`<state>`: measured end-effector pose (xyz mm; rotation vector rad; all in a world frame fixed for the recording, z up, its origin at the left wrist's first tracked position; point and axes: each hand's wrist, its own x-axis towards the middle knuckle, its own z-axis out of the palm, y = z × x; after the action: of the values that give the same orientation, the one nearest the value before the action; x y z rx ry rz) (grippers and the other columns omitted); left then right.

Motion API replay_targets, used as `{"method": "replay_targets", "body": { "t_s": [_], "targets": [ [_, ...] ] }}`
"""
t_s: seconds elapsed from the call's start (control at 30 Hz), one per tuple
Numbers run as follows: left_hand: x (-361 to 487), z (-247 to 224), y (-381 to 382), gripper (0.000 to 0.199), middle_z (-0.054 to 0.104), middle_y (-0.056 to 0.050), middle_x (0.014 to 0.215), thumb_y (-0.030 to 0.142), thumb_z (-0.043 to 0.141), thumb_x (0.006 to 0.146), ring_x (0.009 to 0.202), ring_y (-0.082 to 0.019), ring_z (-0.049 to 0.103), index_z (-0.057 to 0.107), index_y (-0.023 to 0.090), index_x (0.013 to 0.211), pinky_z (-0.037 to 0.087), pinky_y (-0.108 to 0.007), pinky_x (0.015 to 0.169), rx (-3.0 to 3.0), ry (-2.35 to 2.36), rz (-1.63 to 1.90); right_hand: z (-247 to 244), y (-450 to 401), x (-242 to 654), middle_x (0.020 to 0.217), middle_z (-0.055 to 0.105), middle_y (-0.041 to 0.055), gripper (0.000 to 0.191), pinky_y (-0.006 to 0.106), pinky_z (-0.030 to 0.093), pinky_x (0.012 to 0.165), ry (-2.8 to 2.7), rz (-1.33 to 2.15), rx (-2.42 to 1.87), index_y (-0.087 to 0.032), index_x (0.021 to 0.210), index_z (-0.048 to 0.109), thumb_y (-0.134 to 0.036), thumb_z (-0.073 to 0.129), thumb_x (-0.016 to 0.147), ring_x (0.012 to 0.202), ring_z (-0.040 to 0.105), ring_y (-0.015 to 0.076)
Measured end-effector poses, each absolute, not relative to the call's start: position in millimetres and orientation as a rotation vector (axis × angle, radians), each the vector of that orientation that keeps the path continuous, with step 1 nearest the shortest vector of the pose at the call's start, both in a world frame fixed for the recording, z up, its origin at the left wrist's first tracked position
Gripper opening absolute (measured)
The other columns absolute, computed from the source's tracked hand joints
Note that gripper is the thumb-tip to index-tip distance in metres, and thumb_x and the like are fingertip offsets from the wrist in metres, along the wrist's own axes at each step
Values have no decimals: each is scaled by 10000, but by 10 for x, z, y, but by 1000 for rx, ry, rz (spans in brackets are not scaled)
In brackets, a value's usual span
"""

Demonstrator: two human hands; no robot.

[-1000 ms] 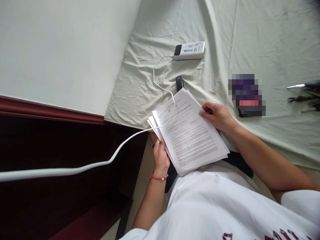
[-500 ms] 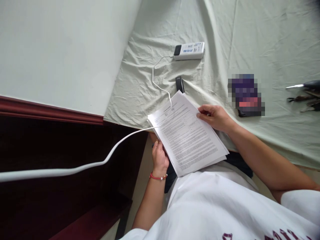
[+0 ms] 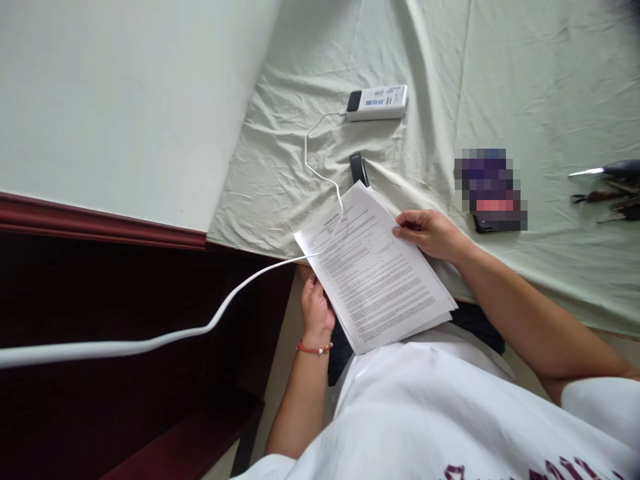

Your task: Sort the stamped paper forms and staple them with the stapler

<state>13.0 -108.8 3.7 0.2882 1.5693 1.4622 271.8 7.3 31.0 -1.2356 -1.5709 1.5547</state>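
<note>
A stack of printed white papers (image 3: 380,280) lies tilted over the near edge of the cloth-covered table and my lap. My right hand (image 3: 425,233) pinches its upper right edge between thumb and fingers. At the lower left edge, my left hand (image 3: 317,305) holds the stack, its fingers partly hidden beneath the sheets. A white cable (image 3: 265,268) crosses over the top left part of the papers. Just past the top corner sits a small black object (image 3: 359,168), partly covered by the papers.
The cable runs to a white power bank (image 3: 377,103) on the pale green cloth (image 3: 280,153). A pixelated phone-like object (image 3: 490,190) lies at the right, with a screwdriver-like tool (image 3: 607,169) and dark metal items (image 3: 610,193) beyond. Dark red wooden edge (image 3: 100,220) at left.
The left hand has shifted very slightly left along with the papers' left edge. The glare on the top sheet has faded. Both hands keep their hold.
</note>
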Motion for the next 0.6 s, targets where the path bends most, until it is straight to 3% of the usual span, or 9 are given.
{"method": "replay_targets", "body": {
  "t_s": [0.23,0.37,0.6],
  "targets": [
    [76,-75,-1130,507,679,53,809,252,890,592,696,-108,640,552,234,970,489,-242,723,429,1667,1565,280,72,2730,760,688,12,250,304,480,628,-1560,1550,-1253,-221,866,716,-463,692,810,695,600,181],
    [43,-103,-1175,453,670,55,782,223,903,552,675,-90,619,581,208,869,485,-221,706,456,1703,1563,278,75,2731,770,696,13,253,303,494,637,-1557,1542,-1265,-219,869,719,-463,691,808,715,614,188],
    [37,-29,-1214,427,734,-18,778,509,908,646,720,-145,683,706,162,789,517,-256,681,318,1611,1512,281,81,2735,765,690,12,238,300,485,635,-1559,1539,-1257,-215,866,718,-447,687,820,710,610,184]
  ]
}}
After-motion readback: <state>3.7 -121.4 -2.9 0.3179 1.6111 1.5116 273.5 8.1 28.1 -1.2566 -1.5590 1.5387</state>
